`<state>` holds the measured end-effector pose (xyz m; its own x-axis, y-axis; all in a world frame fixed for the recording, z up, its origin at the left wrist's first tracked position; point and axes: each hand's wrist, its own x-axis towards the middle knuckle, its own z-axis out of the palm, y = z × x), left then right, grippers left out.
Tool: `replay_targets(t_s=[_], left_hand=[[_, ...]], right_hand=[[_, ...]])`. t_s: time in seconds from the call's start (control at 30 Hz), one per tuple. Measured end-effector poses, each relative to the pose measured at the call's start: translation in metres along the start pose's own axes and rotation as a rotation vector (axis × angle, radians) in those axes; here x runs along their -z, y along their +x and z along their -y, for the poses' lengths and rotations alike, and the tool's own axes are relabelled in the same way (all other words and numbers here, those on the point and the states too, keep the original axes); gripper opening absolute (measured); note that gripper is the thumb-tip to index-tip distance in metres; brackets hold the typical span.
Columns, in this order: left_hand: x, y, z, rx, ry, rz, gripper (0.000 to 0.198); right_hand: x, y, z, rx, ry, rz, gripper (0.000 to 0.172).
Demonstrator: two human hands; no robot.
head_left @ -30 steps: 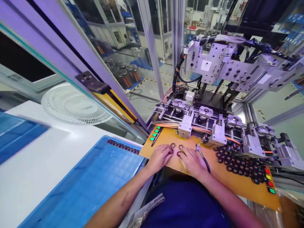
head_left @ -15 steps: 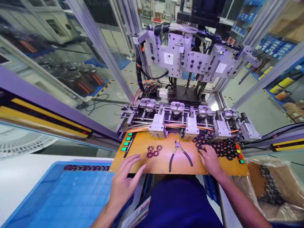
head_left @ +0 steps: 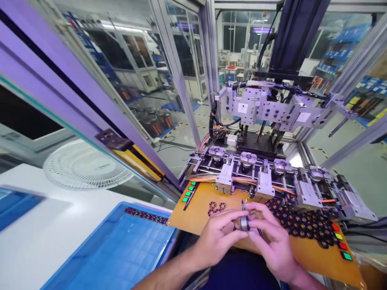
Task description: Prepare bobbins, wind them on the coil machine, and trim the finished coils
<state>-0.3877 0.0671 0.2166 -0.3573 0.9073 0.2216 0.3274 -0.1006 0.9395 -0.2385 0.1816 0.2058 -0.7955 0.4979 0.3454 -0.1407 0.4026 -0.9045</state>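
Note:
In front of my body, above the orange worktop (head_left: 187, 219), my two hands meet around a small ring-shaped stator core (head_left: 244, 223) with a grey metal side and dark edges. My left hand (head_left: 216, 237) grips it from the left with thumb and fingers. From the right, my right hand (head_left: 272, 237) pinches the same core. Just beyond the fingertips the tips of the pliers (head_left: 243, 204) show; their handles are mostly hidden by my hands. A few wound stator cores (head_left: 212, 206) lie left of the pliers, partly covered by my left hand.
Many dark stator cores (head_left: 302, 223) crowd the worktop's right side beside coloured buttons (head_left: 342, 245). A winding machine (head_left: 264, 181) spans the back edge. Left are green buttons (head_left: 189, 194), a black pen (head_left: 190, 196), a blue tray (head_left: 121, 241) holding a row of cores, and a white fan (head_left: 87, 165).
My right hand has come from the dark pile to the middle with a stator core. My left hand has moved right to meet it. The view has swung left and up.

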Motion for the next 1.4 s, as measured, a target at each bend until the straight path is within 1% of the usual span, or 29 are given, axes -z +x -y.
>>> replay_targets(t_s=[0.07,0.13,0.23,0.3,0.37,0.43,0.47,0.5,0.57,0.6,0.63,0.7,0.73,0.8,0.9,1.03,1.2,1.4], left_hand=[[0.004,-0.001,0.002,-0.109,0.109,-0.074,0.031],[0.008,-0.001,0.003,-0.192,0.181,-0.119,0.032],[0.016,-0.002,0.009,-0.264,0.216,-0.150,0.036],[0.024,-0.008,0.022,-0.258,0.231,-0.172,0.043],[0.033,-0.019,0.047,-0.154,0.254,-0.235,0.049],[0.039,-0.032,0.082,0.045,0.262,-0.332,0.052],[0.040,-0.038,0.101,0.150,0.248,-0.377,0.052],[0.040,-0.044,0.118,0.221,0.227,-0.405,0.055],[0.034,-0.051,0.147,0.290,0.195,-0.435,0.059],[0.029,-0.053,0.157,0.300,0.181,-0.439,0.060],[0.024,-0.053,0.163,0.301,0.169,-0.439,0.060],[0.014,-0.050,0.170,0.286,0.142,-0.429,0.060],[0.009,-0.048,0.171,0.271,0.131,-0.421,0.059],[0.004,-0.046,0.173,0.238,0.125,-0.415,0.059],[0.005,-0.048,0.179,0.211,0.173,-0.435,0.062],[0.016,-0.059,0.190,0.169,0.308,-0.456,0.063],[0.023,-0.063,0.199,0.099,0.430,-0.464,0.056],[0.023,-0.059,0.194,0.096,0.515,-0.455,0.055]], right_hand=[[-0.001,0.009,0.002,-0.063,0.088,0.039,0.015],[-0.004,0.018,0.003,-0.088,0.142,0.057,0.011],[-0.010,0.030,0.006,-0.110,0.131,0.124,0.009],[-0.011,0.041,0.005,-0.115,0.096,0.178,0.010],[-0.006,0.058,0.002,-0.080,0.003,0.219,0.011],[0.002,0.087,-0.004,0.009,-0.165,0.245,0.013],[0.006,0.106,-0.009,0.061,-0.260,0.254,0.014],[0.009,0.127,-0.014,0.106,-0.327,0.254,0.014],[0.009,0.174,-0.028,0.156,-0.396,0.249,0.013],[0.005,0.197,-0.036,0.176,-0.424,0.250,0.011],[0.000,0.220,-0.044,0.196,-0.455,0.259,0.010],[-0.014,0.259,-0.062,0.237,-0.511,0.292,0.010],[-0.022,0.274,-0.070,0.258,-0.534,0.317,0.011],[-0.036,0.295,-0.085,0.297,-0.571,0.377,0.010],[-0.049,0.308,-0.101,0.344,-0.615,0.460,0.008],[-0.053,0.309,-0.109,0.371,-0.671,0.524,0.012],[-0.052,0.307,-0.106,0.357,-0.752,0.558,0.017],[-0.059,0.308,-0.097,0.294,-0.867,0.582,0.019]])
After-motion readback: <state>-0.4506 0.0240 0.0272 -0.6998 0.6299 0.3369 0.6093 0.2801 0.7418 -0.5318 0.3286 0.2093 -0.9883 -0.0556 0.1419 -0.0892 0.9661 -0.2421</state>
